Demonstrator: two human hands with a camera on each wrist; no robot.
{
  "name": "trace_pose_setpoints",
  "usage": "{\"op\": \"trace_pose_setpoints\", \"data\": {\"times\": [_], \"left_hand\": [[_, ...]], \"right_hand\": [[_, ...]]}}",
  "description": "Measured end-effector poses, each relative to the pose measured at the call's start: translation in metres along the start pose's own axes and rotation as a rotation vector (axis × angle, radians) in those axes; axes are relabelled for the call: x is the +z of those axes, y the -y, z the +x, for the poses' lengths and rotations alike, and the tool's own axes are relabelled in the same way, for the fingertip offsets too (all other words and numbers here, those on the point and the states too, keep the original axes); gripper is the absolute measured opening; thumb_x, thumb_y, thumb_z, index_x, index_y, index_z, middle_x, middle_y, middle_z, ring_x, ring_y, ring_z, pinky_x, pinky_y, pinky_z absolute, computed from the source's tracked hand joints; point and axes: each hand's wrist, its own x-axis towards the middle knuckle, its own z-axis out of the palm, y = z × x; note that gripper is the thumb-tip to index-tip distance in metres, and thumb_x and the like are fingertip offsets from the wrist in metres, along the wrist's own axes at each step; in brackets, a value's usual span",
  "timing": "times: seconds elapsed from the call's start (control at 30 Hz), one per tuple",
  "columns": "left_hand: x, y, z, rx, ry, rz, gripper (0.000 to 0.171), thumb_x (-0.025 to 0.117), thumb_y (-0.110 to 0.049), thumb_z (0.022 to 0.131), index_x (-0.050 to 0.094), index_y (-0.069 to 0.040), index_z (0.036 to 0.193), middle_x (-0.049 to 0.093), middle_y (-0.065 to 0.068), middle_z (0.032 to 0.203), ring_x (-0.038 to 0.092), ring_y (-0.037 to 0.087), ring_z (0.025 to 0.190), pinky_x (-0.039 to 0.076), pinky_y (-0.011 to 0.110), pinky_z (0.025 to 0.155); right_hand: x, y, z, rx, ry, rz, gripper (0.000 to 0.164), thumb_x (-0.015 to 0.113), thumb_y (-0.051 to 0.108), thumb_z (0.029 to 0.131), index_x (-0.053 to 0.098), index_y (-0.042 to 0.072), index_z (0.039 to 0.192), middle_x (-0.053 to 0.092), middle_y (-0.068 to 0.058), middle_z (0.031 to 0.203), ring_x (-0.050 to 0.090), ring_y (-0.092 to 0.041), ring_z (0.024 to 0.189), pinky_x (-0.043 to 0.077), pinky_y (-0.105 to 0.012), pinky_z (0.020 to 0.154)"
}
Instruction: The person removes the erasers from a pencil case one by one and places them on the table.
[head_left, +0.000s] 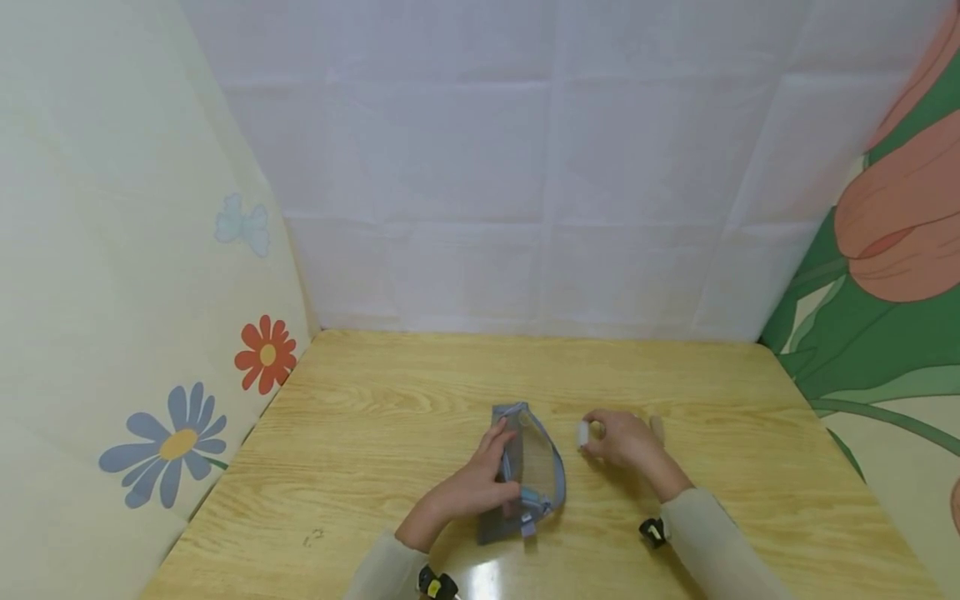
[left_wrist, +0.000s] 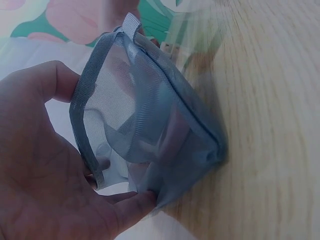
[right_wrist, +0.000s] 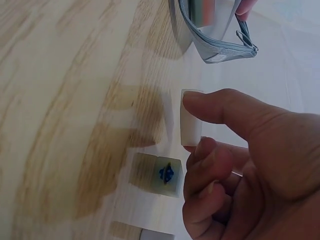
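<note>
left hand (head_left: 472, 487) grasps the mesh pouch (left_wrist: 160, 120) across its gaping zip mouth; pouch sits mid-table, left of the right hand (head_left: 626, 437). right hand pinches a white block (right_wrist: 190, 120) between thumb and fingers, just right of the pouch and apart from it. can't tell if the block is off the table (head_left: 405, 375). a coloured item (right_wrist: 205, 12) shows inside the pouch.

risks, my read:
- block is held near its ends by fingertips only — off-centre pressure or a knock could twist it loose.
- pouch fabric looks limp; if the left hand slackens, the mouth probably folds in and the zip edge could snag things.
- tipping the pouch rightward might spill what's inside.
- pale cube (right_wrist: 167, 176) sits just beside the right hand's curled fingers, grey block (right_wrist: 157, 235) beyond it — a low sweep could knock either.
</note>
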Motion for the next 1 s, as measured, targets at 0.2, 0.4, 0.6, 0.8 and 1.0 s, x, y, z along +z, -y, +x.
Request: {"op": "trace_pose_setpoints", "data": {"times": [0.2, 0.4, 0.6, 0.8, 1.0], "left_hand": [[0.0011, 0.0017, 0.0003, -0.001, -0.003, 0.01, 0.097, 0.063, -0.031, 0.077, 0.022, -0.003, 0.16, -0.001, 0.016, 0.17, 0.024, 0.045, 0.149, 0.035, 0.059, 0.113], [0.0022, 0.003, 0.0009, -0.004, -0.001, 0.011, 0.097, 0.063, -0.03, 0.077, 0.021, -0.003, 0.16, -0.001, 0.015, 0.17, 0.023, 0.045, 0.149, 0.034, 0.059, 0.113], [0.0016, 0.0026, 0.0009, -0.005, 0.0, 0.001, 0.096, 0.063, -0.03, 0.077, 0.022, -0.003, 0.159, -0.001, 0.015, 0.17, 0.022, 0.043, 0.15, 0.033, 0.058, 0.115], [0.001, 0.0021, 0.0009, -0.007, 0.0, 0.003, 0.096, 0.063, -0.03, 0.077, 0.022, -0.003, 0.16, -0.001, 0.014, 0.17, 0.022, 0.044, 0.15, 0.033, 0.058, 0.115], [0.0011, 0.0031, 0.0013, -0.004, 0.0, -0.004, 0.096, 0.063, -0.03, 0.077, 0.021, -0.003, 0.16, -0.001, 0.014, 0.17, 0.022, 0.043, 0.15, 0.033, 0.058, 0.115]], "right_hand": [[0.0013, 0.0002, 0.0032, 0.02, 0.011, 0.0, 0.052, 0.081, 0.034, 0.081, 0.068, 0.014, 0.127, 0.072, -0.013, 0.112, 0.064, -0.029, 0.091, 0.046, -0.06, 0.092], [0.0016, 0.0014, 0.0058, 0.037, 0.039, 0.02, 0.053, 0.081, 0.032, 0.081, 0.067, 0.013, 0.128, 0.071, -0.012, 0.112, 0.061, -0.025, 0.087, 0.051, -0.051, 0.084], [0.0016, 0.0018, 0.0076, 0.035, 0.053, 0.006, 0.051, 0.081, 0.029, 0.08, 0.068, 0.014, 0.127, 0.071, -0.013, 0.112, 0.062, -0.026, 0.088, 0.052, -0.051, 0.084], [0.0009, 0.0016, 0.0094, 0.037, 0.057, -0.002, 0.054, 0.082, 0.03, 0.079, 0.067, 0.012, 0.128, 0.069, -0.019, 0.119, 0.065, -0.035, 0.099, 0.053, -0.054, 0.087], [0.0, 0.0018, 0.0099, 0.051, 0.067, -0.018, 0.058, 0.083, 0.032, 0.078, 0.066, 0.011, 0.13, 0.068, -0.022, 0.121, 0.064, -0.041, 0.105, 0.051, -0.057, 0.09]]}}
